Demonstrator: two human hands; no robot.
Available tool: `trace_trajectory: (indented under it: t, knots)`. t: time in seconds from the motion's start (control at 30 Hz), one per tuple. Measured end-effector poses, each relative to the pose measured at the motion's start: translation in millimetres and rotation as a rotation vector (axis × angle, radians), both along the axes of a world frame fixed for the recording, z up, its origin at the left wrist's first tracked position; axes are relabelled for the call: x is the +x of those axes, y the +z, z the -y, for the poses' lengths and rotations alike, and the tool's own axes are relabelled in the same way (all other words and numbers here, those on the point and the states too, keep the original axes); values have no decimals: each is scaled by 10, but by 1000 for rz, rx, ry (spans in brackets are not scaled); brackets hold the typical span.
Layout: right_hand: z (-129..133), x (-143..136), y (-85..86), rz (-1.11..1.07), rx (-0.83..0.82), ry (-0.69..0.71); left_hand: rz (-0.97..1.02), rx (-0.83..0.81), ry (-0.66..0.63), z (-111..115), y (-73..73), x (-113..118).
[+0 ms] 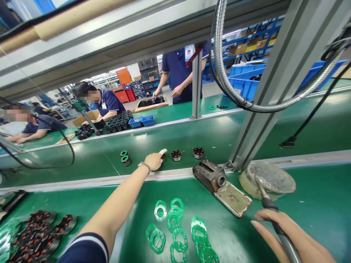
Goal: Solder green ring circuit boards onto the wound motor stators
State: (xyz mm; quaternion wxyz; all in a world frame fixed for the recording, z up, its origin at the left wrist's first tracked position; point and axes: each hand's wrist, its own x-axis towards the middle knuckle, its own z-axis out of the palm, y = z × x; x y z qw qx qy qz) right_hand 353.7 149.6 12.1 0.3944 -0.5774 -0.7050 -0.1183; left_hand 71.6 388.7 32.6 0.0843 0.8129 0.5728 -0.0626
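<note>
My left hand (153, 161) reaches across to the belt, with a white cover on one fingertip. Its fingers are closed over a motor stator (163, 157), which they mostly hide. Two more stators with copper windings, a nearer one (176, 155) and a farther one (198, 152), stand to its right. My right hand (290, 230) grips a soldering iron (276, 223) by its handle. The iron's tip is over or against the round, pale tub (246, 182); contact is unclear. Green ring-shaped circuit boards (179, 239) lie in overlapping groups on the near bench.
A metal soldering-iron stand (210, 175) with a tray (233, 199) sits left of the tub. An upright post (263, 84) and braided hose (219, 54) rise at the right. Several stators (38, 233) crowd the lower left. Co-workers (181, 73) are across the belt.
</note>
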Motion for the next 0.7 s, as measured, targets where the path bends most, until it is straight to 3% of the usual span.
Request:
trace_trajectory:
  t: [0.13, 0.37, 0.7]
  knots:
    - [-3, -20, 63, 7, 32, -1, 43, -11, 102, -182, 23, 126]
    - [42, 0, 114, 25, 25, -22, 132, -124, 21, -298, 52, 357]
    - [87, -28, 58, -10, -24, -4, 28, -32, 49, -370, 56, 394]
